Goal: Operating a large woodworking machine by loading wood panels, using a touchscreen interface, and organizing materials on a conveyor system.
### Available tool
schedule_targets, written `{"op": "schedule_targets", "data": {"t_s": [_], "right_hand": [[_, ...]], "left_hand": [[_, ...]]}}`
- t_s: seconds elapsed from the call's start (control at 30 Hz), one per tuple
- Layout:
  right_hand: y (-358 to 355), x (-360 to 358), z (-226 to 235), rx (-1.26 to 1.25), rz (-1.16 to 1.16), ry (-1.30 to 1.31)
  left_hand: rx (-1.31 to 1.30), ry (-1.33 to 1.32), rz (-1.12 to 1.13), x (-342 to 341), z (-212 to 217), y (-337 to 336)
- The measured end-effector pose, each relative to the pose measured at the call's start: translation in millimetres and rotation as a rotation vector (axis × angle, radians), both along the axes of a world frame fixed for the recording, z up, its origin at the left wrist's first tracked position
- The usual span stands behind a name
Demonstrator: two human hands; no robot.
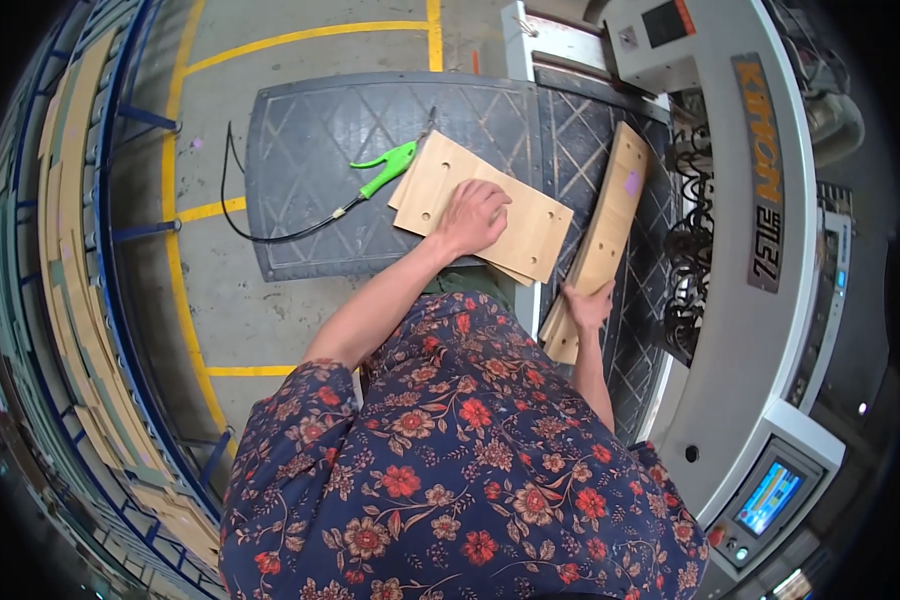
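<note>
My left hand (475, 217) rests on top of a short stack of pale wooden boards (530, 235), its fingers curled in; whether anything is under or inside them is hidden. Round holes show near the ends of the top board, and the boards below stick out a little, not aligned. My right hand (590, 304) grips the edge of a long, narrow, slightly curved wooden piece (610, 225) with holes and a pinkish mark. At least one more piece seems to lie against it near my hand. To the left of the stack lies a green air blow gun (388, 168), its tip pointing away.
The boards lie on a dark, ribbed tabletop (310, 130). A black hose (300, 238) curves from the blow gun over the left edge. At right stands a large grey machine (715, 130) with coiled tubes and a lit control screen (770, 497). A blue roller rack (130, 330) holds long boards at left.
</note>
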State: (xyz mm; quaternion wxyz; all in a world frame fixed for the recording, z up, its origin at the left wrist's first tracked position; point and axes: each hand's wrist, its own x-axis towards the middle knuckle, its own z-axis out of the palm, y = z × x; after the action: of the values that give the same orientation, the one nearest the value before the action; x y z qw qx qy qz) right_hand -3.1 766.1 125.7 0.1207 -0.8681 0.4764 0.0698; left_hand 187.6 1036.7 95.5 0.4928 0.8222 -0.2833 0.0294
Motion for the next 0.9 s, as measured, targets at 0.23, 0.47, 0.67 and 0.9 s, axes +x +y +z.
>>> {"op": "schedule_targets", "data": {"t_s": [0.23, 0.47, 0.67, 0.9], "right_hand": [[37, -82, 69, 0.703, -0.161, -0.35], [103, -132, 115, 0.866, -0.3, -0.443], [146, -158, 125, 0.455, -0.197, -0.21], [132, -199, 179, 0.242, 0.054, -0.288]], "left_hand": [[-0.141, 0.91, -0.357, -40, 37, 1], [-0.185, 1.49, -0.557, -120, 44, -131], [-0.334, 1.561, -0.343, -170, 50, -130], [-0.885, 1.684, -0.457, -201, 88, -85]]}}
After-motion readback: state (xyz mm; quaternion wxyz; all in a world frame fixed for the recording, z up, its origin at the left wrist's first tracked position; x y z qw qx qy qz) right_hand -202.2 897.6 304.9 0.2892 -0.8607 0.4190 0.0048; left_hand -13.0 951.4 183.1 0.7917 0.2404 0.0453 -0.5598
